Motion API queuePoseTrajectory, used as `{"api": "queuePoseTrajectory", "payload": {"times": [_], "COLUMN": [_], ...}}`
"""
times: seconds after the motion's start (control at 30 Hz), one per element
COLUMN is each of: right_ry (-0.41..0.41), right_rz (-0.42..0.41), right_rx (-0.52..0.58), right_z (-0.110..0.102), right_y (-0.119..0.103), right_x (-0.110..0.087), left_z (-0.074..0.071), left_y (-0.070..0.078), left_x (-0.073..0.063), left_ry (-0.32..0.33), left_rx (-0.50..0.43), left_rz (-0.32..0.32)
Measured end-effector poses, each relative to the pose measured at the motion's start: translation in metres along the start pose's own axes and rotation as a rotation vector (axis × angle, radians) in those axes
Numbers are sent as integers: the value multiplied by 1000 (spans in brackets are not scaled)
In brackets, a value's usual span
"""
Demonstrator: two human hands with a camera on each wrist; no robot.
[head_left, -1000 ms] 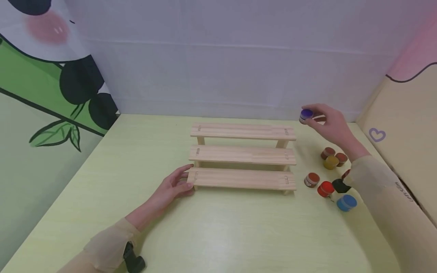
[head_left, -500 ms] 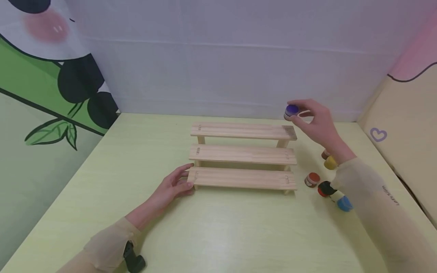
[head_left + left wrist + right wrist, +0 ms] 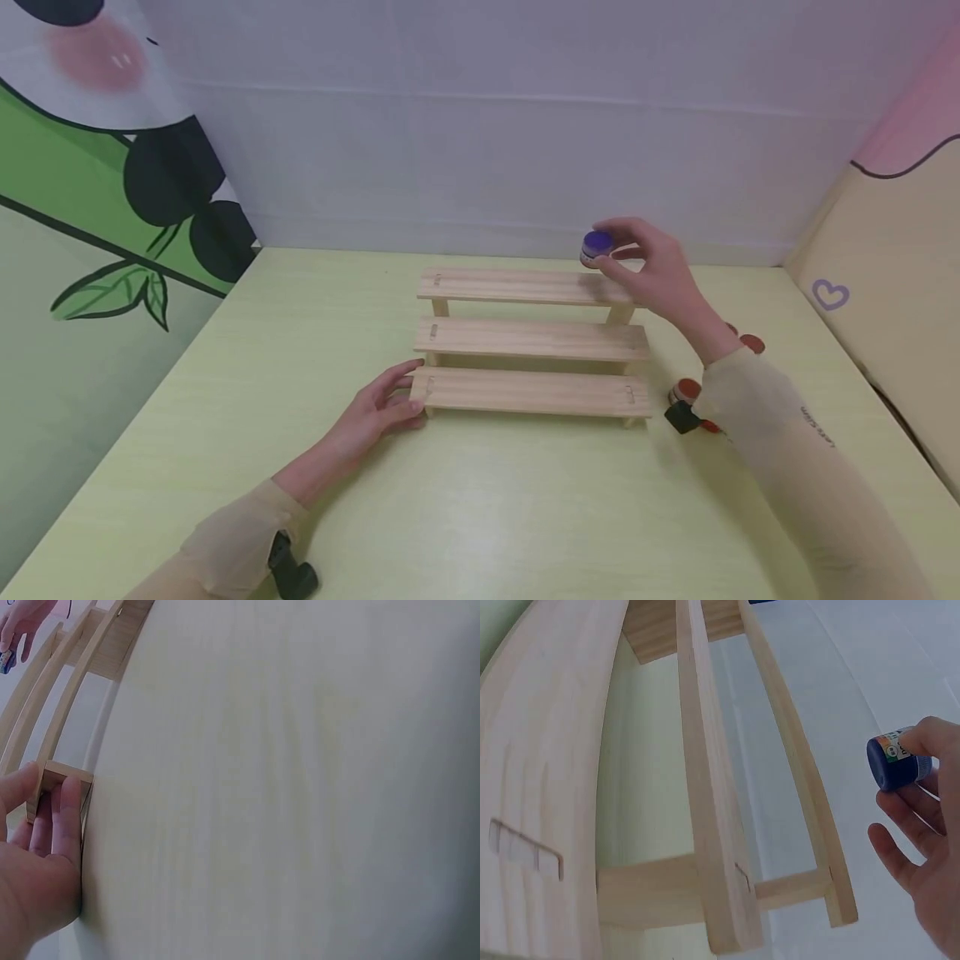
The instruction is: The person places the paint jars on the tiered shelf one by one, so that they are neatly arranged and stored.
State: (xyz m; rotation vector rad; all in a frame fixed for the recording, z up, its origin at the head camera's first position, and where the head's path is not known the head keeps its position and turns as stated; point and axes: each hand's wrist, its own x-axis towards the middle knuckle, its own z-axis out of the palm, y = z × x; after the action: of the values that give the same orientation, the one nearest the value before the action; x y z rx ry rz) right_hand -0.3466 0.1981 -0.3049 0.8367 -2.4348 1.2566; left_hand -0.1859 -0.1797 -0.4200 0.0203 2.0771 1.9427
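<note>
A three-tier wooden display rack stands on the table, its planks rising in steps toward the back. At the left end of the lowest plank, my left hand grips the wood between thumb and fingers. My right hand pinches a small paint jar with a blue-purple lid, over the right part of the top plank. In the right wrist view this jar is tilted on its side, dark blue at the near end, with a coloured label. A shadow falls on the plank's right end.
Right of the rack, a brown-red-lidded jar stands near another jar farther back. My right sleeve covers most of the other jars. A pale cloth wall rises behind the table.
My right hand has carried the blue-purple-lidded jar leftward, from beyond the rack's right end to over the top plank. The left hand has kept its grip on the rack.
</note>
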Motion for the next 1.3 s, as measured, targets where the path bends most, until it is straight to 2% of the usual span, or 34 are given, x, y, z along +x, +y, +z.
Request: {"api": "queuePoseTrajectory", "payload": {"times": [0.47, 0.77, 1.03, 1.3], "right_ry": [-37, -30, -158, -194], "right_rz": [10, -2, 15, 7], "right_rx": [168, 210, 242, 241], "right_z": [48, 67, 75, 87], "right_y": [-32, -46, -52, -62], "right_x": [-6, -9, -7, -3], "left_z": [-9, -15, -15, -15], "left_y": [-5, -8, -7, -6], "left_x": [-13, -21, -24, -25], "left_ry": [-20, -37, -41, -34], "left_rx": [14, 21, 20, 22], "left_rz": [2, -3, 0, -1]}}
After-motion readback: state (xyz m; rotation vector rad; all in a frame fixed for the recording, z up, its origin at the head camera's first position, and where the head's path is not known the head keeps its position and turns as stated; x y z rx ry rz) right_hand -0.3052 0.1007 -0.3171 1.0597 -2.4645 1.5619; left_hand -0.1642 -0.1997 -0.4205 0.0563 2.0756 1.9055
